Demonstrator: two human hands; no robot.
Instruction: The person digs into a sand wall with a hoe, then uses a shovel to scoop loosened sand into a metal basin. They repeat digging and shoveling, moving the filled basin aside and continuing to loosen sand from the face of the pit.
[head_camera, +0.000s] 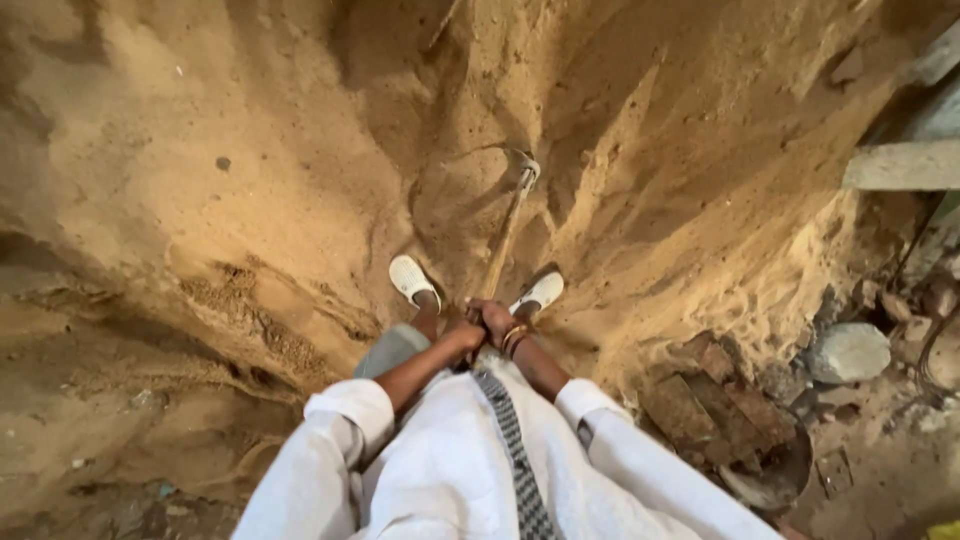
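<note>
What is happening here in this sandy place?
A person stands in a pile of sand and grips the wooden handle of a shovel with both hands, the left hand and right hand close together at its top end. The blade is sunk in the sand ahead of their white shoes.

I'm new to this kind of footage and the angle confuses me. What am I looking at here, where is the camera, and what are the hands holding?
There is one picture, taken by a camera worn on a person's head and looking straight down. At the bottom are their white sleeves and body. The left hand and right hand are both closed around the top of a wooden handle. It belongs to a digging tool whose metal blade sits in a sand pile. Two white shoes stand on the sand either side of the handle. At the right lie bricks and a grey stone.
</note>
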